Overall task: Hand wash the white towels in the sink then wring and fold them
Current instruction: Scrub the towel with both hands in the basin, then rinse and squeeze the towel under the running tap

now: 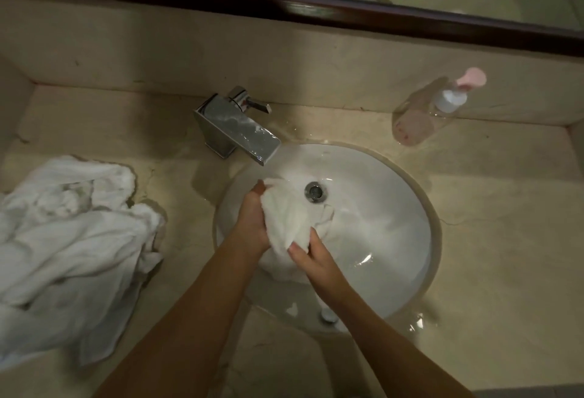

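A bunched white towel (pixel 292 219) hangs over the left half of the round white sink (pixel 395 208). My left hand (pixel 252 219) grips its upper left side, with the fingertips curled over the top edge. My right hand (pixel 311 257) pinches its lower end between thumb and fingers. More cloth trails below my hands into the basin. A pile of crumpled white towels (pixel 69 249) lies on the counter to the left of the sink.
A chrome tap (pixel 238 130) stands behind the sink with its spout over the basin. The drain (pixel 314 191) shows just right of the towel. A clear pump bottle (pixel 433 110) with a pink top stands at the back right. The beige counter (pixel 505 208) is wet near the sink. A dark-framed mirror (pixel 347 15) runs along the back.
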Demonstrator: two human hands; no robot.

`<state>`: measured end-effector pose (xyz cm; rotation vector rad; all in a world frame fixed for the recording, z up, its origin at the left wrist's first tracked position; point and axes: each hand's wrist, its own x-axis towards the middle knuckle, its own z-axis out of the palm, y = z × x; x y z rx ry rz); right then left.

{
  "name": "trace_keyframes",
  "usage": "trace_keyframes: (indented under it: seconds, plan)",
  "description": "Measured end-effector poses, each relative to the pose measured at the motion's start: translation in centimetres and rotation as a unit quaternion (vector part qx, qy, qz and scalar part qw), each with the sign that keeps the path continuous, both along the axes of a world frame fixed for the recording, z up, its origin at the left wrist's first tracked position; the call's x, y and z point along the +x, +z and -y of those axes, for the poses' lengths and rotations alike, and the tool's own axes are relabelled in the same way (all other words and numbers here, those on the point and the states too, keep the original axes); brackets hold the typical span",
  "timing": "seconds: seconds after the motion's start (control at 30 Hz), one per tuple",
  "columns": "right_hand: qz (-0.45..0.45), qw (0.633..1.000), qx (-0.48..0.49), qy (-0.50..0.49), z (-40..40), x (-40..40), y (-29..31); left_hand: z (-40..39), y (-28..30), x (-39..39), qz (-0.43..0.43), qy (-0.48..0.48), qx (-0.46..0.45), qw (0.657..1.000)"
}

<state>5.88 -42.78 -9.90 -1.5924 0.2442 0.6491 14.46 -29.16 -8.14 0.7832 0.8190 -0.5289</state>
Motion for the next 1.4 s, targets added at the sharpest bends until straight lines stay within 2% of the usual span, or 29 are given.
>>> trace_keyframes:
  seconds: [0.1,0.17,0.2,0.23,0.3,0.37,0.43,0.47,0.57,0.67,0.77,0.87,0.9,0.97,1.0,1.03,1.07,1.13,1.2,1.27,1.3,1.4]
  plan:
    - [-0.025,1.000,0.005,0.009,0.4,0.8,1.3,-0.7,0.2,0.9,-0.008,0.073,-0.048,0.996]
    - [-0.076,0.996,0.027,-0.044,0.8,1.4,1.9,-0.9,0.8,1.0,0.011,0.067,-0.058,0.996]
    - [-0.107,0.989,0.044,-0.088,1.0,1.6,2.1,-0.8,1.0,0.7,0.032,0.042,-0.031,0.998]
    - [-0.134,0.980,0.060,-0.135,1.1,2.0,2.4,-0.7,0.6,0.5,0.057,-0.004,0.038,0.998]
    - [-0.159,0.965,0.081,-0.192,1.6,2.8,3.2,-0.4,-0.7,-0.5,0.061,-0.125,0.130,0.982]
    - [-0.153,0.964,0.086,-0.198,1.9,3.7,4.1,-0.3,-2.8,-2.1,0.067,-0.246,0.152,0.955]
    - [-0.121,0.974,0.104,-0.164,2.1,4.3,5.2,-0.5,-2.4,-3.9,0.101,-0.303,0.172,0.932]
    - [-0.097,0.980,0.113,-0.133,2.2,4.5,5.6,-0.6,-1.6,-4.5,0.098,-0.293,0.154,0.939]
    - [-0.053,0.995,0.059,-0.059,2.3,4.5,6.5,-0.4,0.9,-5.8,0.108,-0.166,0.011,0.980]
    - [-0.054,0.998,-0.041,-0.021,1.5,3.8,5.3,0.4,1.8,-6.1,0.139,-0.146,-0.005,0.979]
    - [-0.055,0.991,-0.121,0.026,1.3,3.3,3.3,0.6,2.3,-5.6,0.117,-0.106,-0.053,0.986]
    - [-0.032,0.955,-0.254,0.151,1.9,5.3,3.2,-0.2,1.7,-4.8,0.090,-0.092,-0.115,0.985]
    - [-0.009,0.927,-0.319,0.199,1.9,6.2,3.8,-0.2,1.5,-4.5,0.084,-0.099,-0.116,0.985]
    - [0.082,0.847,-0.431,0.299,0.6,7.1,5.6,-0.1,0.9,-3.6,0.088,-0.115,-0.082,0.986]
    - [0.128,0.811,-0.452,0.349,-0.5,7.2,6.7,-0.1,0.8,-3.2,0.083,-0.121,-0.045,0.988]
    - [0.166,0.792,-0.444,0.385,-1.5,7.2,7.7,-0.2,0.6,-2.9,0.079,-0.116,-0.020,0.990]
    - [0.171,0.796,-0.412,0.409,-2.1,7.3,8.1,-0.5,-0.1,-2.8,0.067,-0.104,-0.009,0.992]
    - [0.146,0.864,-0.303,0.374,-2.1,8.3,8.4,-1.2,-1.5,-2.9,0.033,-0.068,-0.008,0.997]
    - [0.146,0.944,-0.227,0.191,-1.0,11.3,7.9,-2.1,-3.5,-3.1,0.009,-0.038,0.028,0.999]
    - [0.165,0.964,-0.207,0.019,-0.8,14.8,7.7,-2.5,-4.5,-3.3,0.002,-0.027,0.046,0.999]
    - [0.167,0.966,-0.195,-0.015,-1.2,16.3,7.9,-2.3,-4.6,-3.4,0.000,-0.031,0.050,0.998]
    - [0.135,0.979,-0.153,0.016,-3.9,20.3,7.9,-1.8,-3.7,-2.5,0.000,-0.026,0.041,0.999]
